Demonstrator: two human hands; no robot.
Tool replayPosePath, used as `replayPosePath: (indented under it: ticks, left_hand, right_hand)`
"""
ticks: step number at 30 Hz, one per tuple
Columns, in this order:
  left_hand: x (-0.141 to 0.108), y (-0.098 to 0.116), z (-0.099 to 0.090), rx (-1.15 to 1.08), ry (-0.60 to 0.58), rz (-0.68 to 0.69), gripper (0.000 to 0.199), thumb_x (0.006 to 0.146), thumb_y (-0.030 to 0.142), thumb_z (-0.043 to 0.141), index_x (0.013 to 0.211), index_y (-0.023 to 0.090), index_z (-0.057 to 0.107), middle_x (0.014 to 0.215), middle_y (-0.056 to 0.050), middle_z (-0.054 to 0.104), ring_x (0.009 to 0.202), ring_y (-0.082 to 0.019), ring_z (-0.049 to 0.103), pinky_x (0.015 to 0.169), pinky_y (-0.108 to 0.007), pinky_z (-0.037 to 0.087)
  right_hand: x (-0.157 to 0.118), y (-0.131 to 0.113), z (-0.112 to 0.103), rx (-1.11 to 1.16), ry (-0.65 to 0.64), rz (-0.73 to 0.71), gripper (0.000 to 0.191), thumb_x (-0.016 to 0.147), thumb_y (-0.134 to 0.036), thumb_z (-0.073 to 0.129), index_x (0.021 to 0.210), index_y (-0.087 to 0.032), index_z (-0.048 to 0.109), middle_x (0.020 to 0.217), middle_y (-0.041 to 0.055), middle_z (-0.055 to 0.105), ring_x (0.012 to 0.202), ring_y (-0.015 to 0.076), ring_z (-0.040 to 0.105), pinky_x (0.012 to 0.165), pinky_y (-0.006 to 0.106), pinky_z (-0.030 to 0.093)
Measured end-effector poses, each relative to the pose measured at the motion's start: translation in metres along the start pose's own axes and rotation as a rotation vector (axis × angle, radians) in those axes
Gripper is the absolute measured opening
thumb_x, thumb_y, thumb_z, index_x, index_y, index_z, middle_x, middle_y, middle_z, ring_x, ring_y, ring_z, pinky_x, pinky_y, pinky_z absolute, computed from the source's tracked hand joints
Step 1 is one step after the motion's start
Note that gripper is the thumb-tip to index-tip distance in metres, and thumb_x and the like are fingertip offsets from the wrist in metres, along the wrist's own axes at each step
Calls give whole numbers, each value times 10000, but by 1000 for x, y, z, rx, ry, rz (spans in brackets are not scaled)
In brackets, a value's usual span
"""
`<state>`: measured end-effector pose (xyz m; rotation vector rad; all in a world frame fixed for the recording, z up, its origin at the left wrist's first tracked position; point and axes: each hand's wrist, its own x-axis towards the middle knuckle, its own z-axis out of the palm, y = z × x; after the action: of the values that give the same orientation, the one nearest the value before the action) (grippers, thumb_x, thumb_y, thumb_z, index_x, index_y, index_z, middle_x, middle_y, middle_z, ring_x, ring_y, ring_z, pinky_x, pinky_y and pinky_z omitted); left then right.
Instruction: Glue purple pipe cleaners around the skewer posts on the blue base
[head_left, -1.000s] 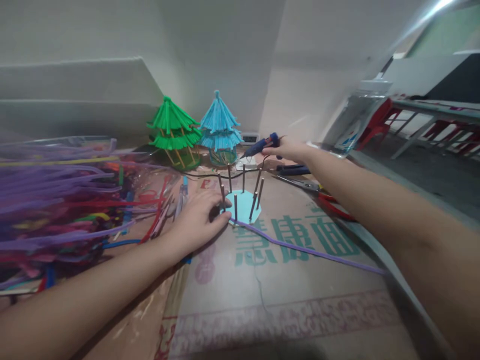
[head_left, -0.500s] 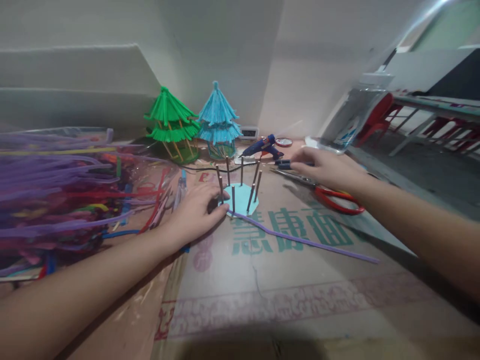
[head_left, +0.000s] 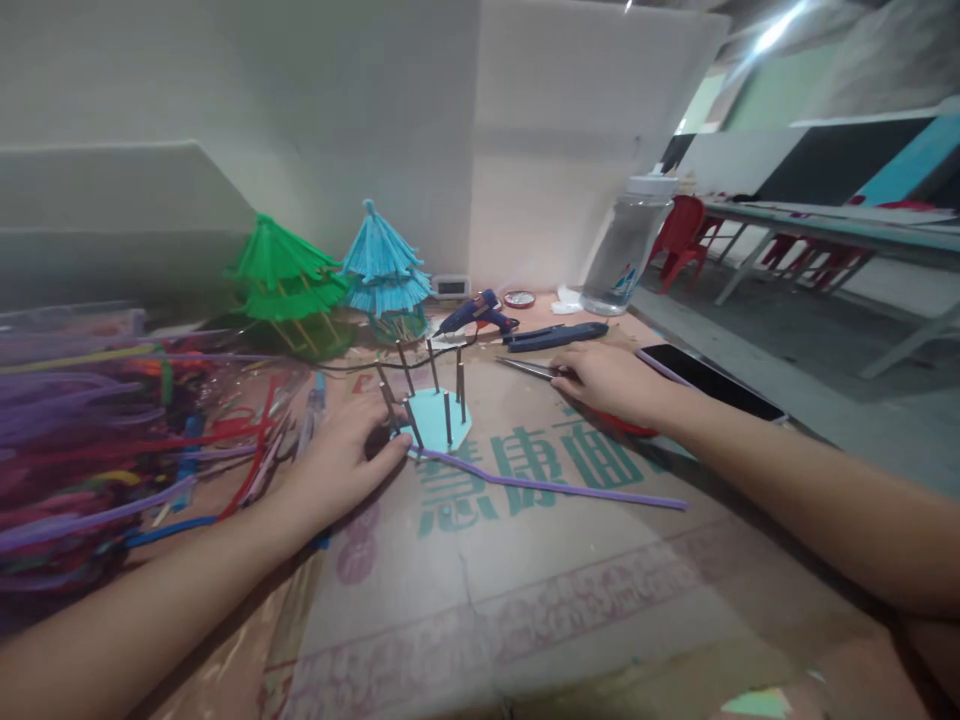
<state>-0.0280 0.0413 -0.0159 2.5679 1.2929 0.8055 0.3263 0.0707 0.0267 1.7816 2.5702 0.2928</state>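
Observation:
My left hand [head_left: 349, 455] pinches the near-left edge of a light blue many-sided base [head_left: 435, 418], thumb in front. Several thin brown sticks [head_left: 448, 418] stand up from that base. A purple pipe cleaner [head_left: 547, 487] runs from beside my left thumb along the base's near edge, then off to the right across the cardboard. My right hand [head_left: 604, 382] is closed over the scissors [head_left: 525, 368], fingers near the pivot. Their blades point left, and the red handles are mostly hidden under the palm.
Behind stand a green tiered-roof model [head_left: 289, 285] and a blue one [head_left: 385, 265]. A glue gun [head_left: 476, 312], a dark blue long tool [head_left: 555, 337], a bottle [head_left: 626, 245] and a phone [head_left: 712, 382] lie around. Pipe cleaners [head_left: 90, 430] heap at left.
My right hand has left the dark blue long tool and come down onto the scissors. My left hand stays at the base. The view has turned right, showing the bottle and phone more fully.

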Motion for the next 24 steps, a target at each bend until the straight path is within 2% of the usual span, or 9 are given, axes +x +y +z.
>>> replayPosePath:
  ticks: [4, 8, 11, 13, 15, 17, 21, 22, 24]
  left_hand:
    - [0, 0, 1, 1, 1, 7, 252, 928, 413, 498, 1037, 232, 635, 1086, -93, 724, 1050, -290, 659, 946, -461, 516]
    - [0, -1, 3, 1, 1, -9, 291, 929, 421, 470, 988, 197, 645, 1064, -110, 722, 1034, -296, 652, 923, -467, 518]
    - [-1, -3, 4, -1, -1, -8, 305, 930, 422, 465, 998, 187, 648, 1066, -112, 718, 1034, -296, 649, 914, -463, 519]
    - [-1, -4, 4, -1, 1, -6, 307, 933, 424, 472, 1019, 187, 648, 1088, -112, 714, 1053, -299, 646, 930, -466, 515]
    - [-1, -4, 4, 0, 3, -1, 306, 939, 419, 475, 1042, 188, 648, 1107, -110, 711, 1066, -299, 644, 943, -469, 512]
    - [-1, -5, 4, 1, 3, 15, 299, 945, 408, 475, 1058, 189, 646, 1111, -107, 711, 1071, -297, 643, 954, -471, 508]
    - [-2, -6, 5, 5, 10, 25, 291, 951, 404, 479, 1041, 188, 651, 1104, -108, 709, 1078, -297, 641, 971, -480, 495]
    - [-2, -6, 5, 6, 10, 19, 293, 952, 406, 477, 1038, 188, 652, 1105, -109, 708, 1080, -298, 641, 971, -482, 494]
    - [-2, -6, 6, 5, 6, 10, 298, 947, 410, 477, 1038, 187, 653, 1104, -110, 709, 1083, -303, 643, 966, -484, 497]
  right_hand:
    - [-11, 1, -15, -14, -111, 40, 221, 874, -340, 606, 945, -189, 750, 941, 117, 762, 857, 277, 691, 692, 338, 442]
    - [-8, 25, -28, -11, -265, 122, 273, 859, -455, 617, 864, -219, 756, 828, 80, 751, 774, 259, 681, 629, 318, 412]
    - [14, 46, -28, 42, -146, 134, 343, 894, -447, 549, 1095, -236, 729, 1030, 84, 762, 882, 274, 689, 711, 330, 451]
    - [36, 56, -20, 103, -59, 9, 486, 873, -398, 581, 1318, -209, 635, 1285, 129, 695, 1079, 320, 658, 851, 366, 468]
    - [58, 61, -11, 130, -76, -49, 608, 832, -340, 634, 1418, -193, 561, 1404, 140, 629, 1180, 330, 618, 928, 362, 455]
    - [74, 61, -2, 146, -100, -72, 595, 830, -297, 636, 1416, -228, 564, 1325, 106, 684, 1094, 296, 655, 903, 337, 458]
    - [85, 60, 7, 139, -131, -71, 376, 835, -244, 592, 1197, -223, 693, 966, 63, 767, 805, 231, 671, 764, 303, 446]
    - [84, 63, 8, 130, -129, -61, 354, 821, -237, 599, 1158, -205, 702, 947, 70, 761, 795, 230, 664, 750, 300, 440]
    - [81, 74, 10, 107, -109, -26, 387, 790, -235, 629, 1168, -174, 687, 1051, 107, 744, 881, 248, 659, 775, 301, 436]
